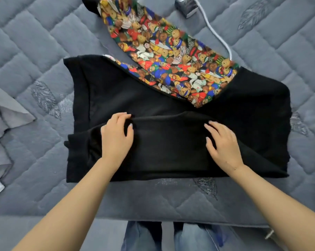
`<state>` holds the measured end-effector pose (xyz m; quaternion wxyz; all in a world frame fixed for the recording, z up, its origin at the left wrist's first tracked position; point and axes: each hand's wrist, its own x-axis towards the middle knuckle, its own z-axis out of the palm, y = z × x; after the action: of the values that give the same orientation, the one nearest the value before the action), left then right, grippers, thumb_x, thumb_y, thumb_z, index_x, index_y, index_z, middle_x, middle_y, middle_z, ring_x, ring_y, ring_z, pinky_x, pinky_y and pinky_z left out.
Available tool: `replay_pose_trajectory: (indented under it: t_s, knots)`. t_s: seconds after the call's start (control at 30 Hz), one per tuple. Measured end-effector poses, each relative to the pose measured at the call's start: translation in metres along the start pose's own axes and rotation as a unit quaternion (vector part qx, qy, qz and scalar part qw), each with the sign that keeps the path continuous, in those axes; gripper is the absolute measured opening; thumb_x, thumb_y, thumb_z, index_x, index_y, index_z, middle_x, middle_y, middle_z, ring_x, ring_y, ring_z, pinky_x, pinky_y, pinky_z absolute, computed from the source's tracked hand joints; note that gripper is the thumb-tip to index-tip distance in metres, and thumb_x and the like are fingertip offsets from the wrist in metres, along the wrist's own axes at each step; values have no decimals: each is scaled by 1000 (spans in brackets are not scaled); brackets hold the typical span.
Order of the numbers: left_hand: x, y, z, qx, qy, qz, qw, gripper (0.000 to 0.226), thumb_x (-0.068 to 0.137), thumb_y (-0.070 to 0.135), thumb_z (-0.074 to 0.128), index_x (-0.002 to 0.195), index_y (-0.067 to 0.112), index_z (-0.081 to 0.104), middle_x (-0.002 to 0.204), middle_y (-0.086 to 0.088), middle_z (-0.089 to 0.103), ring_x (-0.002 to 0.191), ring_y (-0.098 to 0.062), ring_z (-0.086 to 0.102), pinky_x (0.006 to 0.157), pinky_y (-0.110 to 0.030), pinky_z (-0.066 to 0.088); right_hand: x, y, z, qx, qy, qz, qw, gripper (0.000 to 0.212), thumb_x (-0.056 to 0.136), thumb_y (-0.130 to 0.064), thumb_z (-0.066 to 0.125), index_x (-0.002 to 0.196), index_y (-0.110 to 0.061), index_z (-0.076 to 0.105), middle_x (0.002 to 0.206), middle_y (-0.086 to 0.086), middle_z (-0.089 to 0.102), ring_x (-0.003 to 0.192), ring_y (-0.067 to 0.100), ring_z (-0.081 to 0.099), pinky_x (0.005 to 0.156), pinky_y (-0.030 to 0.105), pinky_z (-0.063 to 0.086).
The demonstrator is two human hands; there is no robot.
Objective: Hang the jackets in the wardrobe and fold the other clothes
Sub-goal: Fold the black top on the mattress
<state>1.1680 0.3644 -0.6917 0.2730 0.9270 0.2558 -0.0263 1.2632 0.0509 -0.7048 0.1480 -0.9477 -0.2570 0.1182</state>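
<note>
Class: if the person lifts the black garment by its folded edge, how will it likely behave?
The black garment probably droops: it creases under the left hand and right hand. Its thick layers suggest moderate weight. It looks matte, so it likely won't slide on the quilted bed.

You are getting soft, even, diffuse light with no hard shadows. Faint shading is sitting under the left hand [117, 134] and right hand [222, 142], and along the quilted bedcover [35, 42] seams. The black garment [171, 142] is reading as near solid black, its folds barely showing. The bear-print lining [171, 60] is coming through saturated and fairly sharp. Wide-angle distortion is bending the quilt lines and stretching the forearms near the lower edges. The top edge is looking slightly smeared. No glare is showing.
</note>
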Motion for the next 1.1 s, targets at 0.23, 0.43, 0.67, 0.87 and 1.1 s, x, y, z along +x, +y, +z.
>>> replay_pose_trajectory:
  t_s: [0.23, 0.43, 0.67, 0.87, 1.1]
  knots:
    - [116, 81, -10, -444, -76, -387, 805, 54, 90, 45, 66, 128, 10, 52, 120, -4, 60, 102, -16, 63, 83, -31, 55, 133, -18, -68, 26, 35, 35, 998, 40, 87, -44, 64, 108, -10, 56, 106, 6, 55, 96, 22, 54, 77, 38, 49]
    - [151, 72, 2, -556, 21, -392, 733, 26, 98, 24, 59, 116, 6, 54, 119, -8, 63, 100, -15, 64, 91, -29, 54, 192, -63, -31, -95, -144, 23, 985, 37, 92, -33, 56, 120, -10, 50, 118, 9, 55, 102, 27, 56, 65, 34, 40]
    - [129, 81, -33, -634, 78, -348, 686, 6, 95, 10, 60, 95, 4, 62, 83, -6, 69, 73, -15, 69, 67, -23, 57, 171, -35, -78, 98, 57, 102, 988, 16, 94, -20, 51, 98, -6, 57, 95, 16, 65, 88, 36, 59, 64, 35, 32]
    - [31, 86, -50, -624, 98, -356, 688, 7, 96, 12, 59, 89, 11, 59, 70, 5, 71, 73, -10, 70, 69, -23, 57, 103, -30, -132, 240, 134, 112, 955, 9, 94, -23, 56, 90, -14, 57, 75, -5, 57, 66, 9, 50, 62, 25, 38]
    - [-70, 46, -1, -587, 32, -492, 642, 10, 98, 18, 57, 95, 8, 60, 99, -9, 69, 85, -14, 70, 65, -23, 58, -19, -45, -88, 169, 54, 67, 982, 15, 92, -9, 63, 107, -7, 64, 105, 4, 64, 98, 14, 56, 81, 25, 44]
